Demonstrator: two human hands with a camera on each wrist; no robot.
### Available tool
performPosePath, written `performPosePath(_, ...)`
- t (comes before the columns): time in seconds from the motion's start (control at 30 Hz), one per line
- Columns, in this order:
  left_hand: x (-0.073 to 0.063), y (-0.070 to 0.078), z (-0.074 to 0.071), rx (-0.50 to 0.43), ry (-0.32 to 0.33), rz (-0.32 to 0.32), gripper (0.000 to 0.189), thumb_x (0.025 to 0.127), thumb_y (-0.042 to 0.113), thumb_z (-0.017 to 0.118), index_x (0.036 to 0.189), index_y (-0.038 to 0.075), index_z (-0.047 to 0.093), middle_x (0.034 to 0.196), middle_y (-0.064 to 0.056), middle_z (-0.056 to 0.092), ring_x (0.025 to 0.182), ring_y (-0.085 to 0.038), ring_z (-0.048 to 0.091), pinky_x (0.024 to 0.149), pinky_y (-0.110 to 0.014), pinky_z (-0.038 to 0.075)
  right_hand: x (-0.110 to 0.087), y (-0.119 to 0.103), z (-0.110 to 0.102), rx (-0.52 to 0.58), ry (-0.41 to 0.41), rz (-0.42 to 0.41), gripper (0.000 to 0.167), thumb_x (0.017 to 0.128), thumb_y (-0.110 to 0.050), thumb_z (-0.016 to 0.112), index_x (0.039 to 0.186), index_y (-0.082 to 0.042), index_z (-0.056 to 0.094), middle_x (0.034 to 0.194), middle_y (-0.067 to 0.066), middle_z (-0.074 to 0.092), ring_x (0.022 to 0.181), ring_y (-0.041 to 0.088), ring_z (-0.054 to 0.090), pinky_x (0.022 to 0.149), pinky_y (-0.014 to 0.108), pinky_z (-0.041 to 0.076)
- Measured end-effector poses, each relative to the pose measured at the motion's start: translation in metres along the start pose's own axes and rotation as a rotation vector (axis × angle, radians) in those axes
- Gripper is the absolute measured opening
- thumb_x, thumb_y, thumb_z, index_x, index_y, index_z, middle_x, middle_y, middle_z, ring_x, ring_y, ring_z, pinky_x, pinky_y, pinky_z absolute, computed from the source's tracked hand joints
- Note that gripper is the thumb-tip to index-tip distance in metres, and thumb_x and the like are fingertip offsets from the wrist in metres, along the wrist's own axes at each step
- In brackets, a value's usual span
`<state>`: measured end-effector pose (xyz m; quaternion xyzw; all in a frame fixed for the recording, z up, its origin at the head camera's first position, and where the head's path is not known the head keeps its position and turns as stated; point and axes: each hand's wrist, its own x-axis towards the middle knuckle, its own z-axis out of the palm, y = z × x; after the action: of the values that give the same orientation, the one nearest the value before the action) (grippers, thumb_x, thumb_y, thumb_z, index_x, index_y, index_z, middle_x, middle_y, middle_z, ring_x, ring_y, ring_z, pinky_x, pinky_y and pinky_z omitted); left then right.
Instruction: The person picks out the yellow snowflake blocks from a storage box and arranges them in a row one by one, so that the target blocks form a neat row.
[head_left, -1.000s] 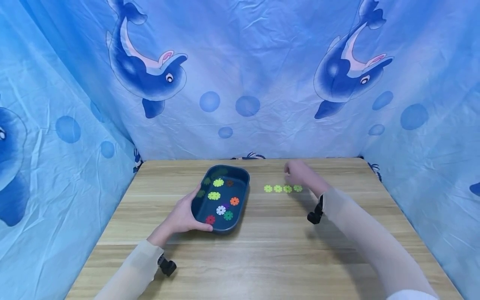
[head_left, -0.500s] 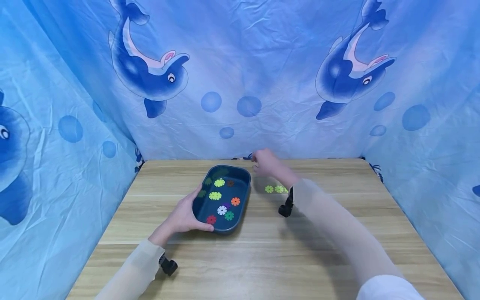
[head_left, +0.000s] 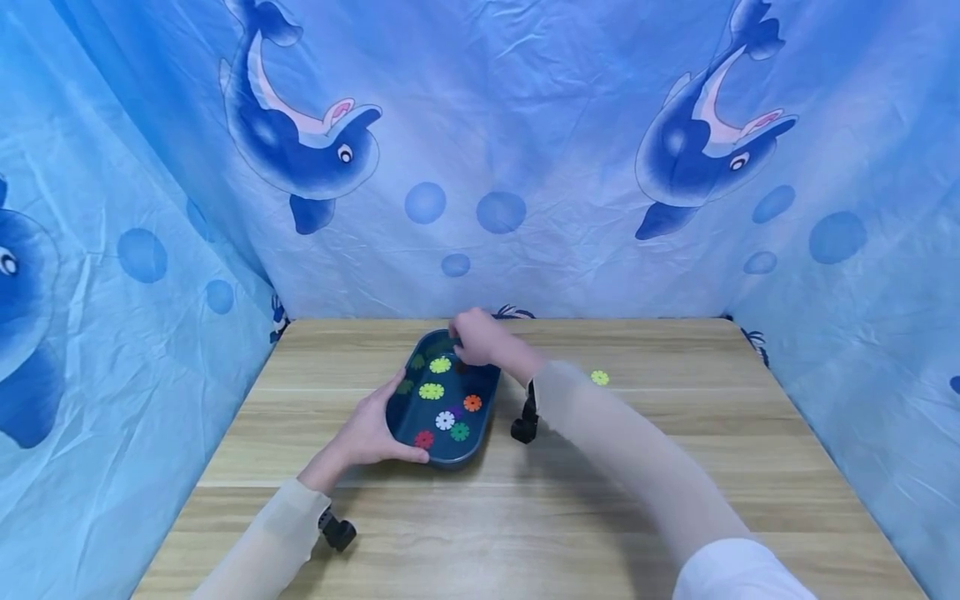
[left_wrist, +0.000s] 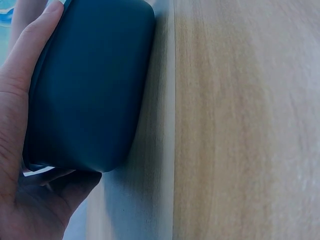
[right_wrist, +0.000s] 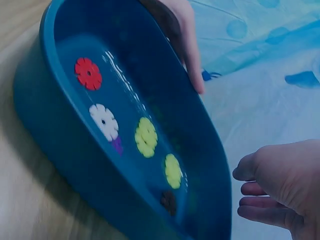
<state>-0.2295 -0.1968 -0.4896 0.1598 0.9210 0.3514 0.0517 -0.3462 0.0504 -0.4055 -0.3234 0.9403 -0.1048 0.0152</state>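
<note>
My left hand (head_left: 372, 429) grips a dark blue plastic box (head_left: 454, 384) at its left side, thumb along the near end and fingers along the side wall. Inside lie notched plastic discs: yellow (head_left: 431, 392), orange (head_left: 472, 403), white (head_left: 445, 421), green (head_left: 460, 432), red (head_left: 423, 439), and parts of a purple disc (right_wrist: 117, 145) and a brown disc (right_wrist: 169, 202). Over the far right corner of the box hovers my right hand (head_left: 480, 337). In the right wrist view its fingers hang loosely bent, with nothing visible between them.
One yellow disc (head_left: 600, 377) lies on the wooden table (head_left: 480, 533) to the right of the box. My right forearm covers the spot left of it. A blue dolphin-printed cloth (head_left: 465, 125) hangs behind the table and at its sides.
My right hand has swept left from above the row of yellow discs to the far end of the box. Its forearm now hides most of that row. The left hand and box stay put.
</note>
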Motion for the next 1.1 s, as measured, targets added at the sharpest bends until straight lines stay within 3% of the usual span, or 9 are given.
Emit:
performPosePath(0.13, -0.001, -0.001, -0.001, 0.006, 0.006, -0.004, 0.144, 0.064, 0.054, 0.101, 0.172, 0.011, 0.016, 0.171, -0.025, 0.033, 0.152, -0.049, 0.041, 0.119, -0.069, 0.041, 0.006, -0.014, 0.006, -0.007, -0.032, -0.008, 0.028, 0.102, -0.017, 0.070, 0.126, -0.004, 0.075, 0.126, 0.012, 0.077, 0.116, 0.027, 0.073, 0.104, 0.044, 0.060)
performPosePath(0.37, -0.002, -0.001, 0.000, 0.023, 0.013, 0.013, 0.144, 0.063, 0.055, 0.101, 0.171, 0.010, 0.017, 0.170, -0.025, 0.035, 0.152, -0.048, 0.042, 0.119, -0.069, 0.042, 0.010, -0.028, 0.022, -0.034, -0.092, -0.010, 0.029, 0.102, -0.019, 0.070, 0.127, -0.004, 0.075, 0.125, 0.010, 0.077, 0.113, 0.021, 0.073, 0.100, 0.035, 0.061)
performPosePath(1.1, -0.001, -0.003, -0.001, 0.000, 0.010, 0.031, 0.144, 0.063, 0.054, 0.101, 0.172, 0.011, 0.017, 0.172, -0.022, 0.034, 0.153, -0.046, 0.042, 0.120, -0.067, 0.042, 0.017, -0.043, 0.058, -0.025, -0.182, 0.070, 0.026, 0.101, -0.023, 0.073, 0.124, -0.011, 0.077, 0.123, 0.004, 0.077, 0.107, 0.016, 0.073, 0.097, 0.033, 0.063)
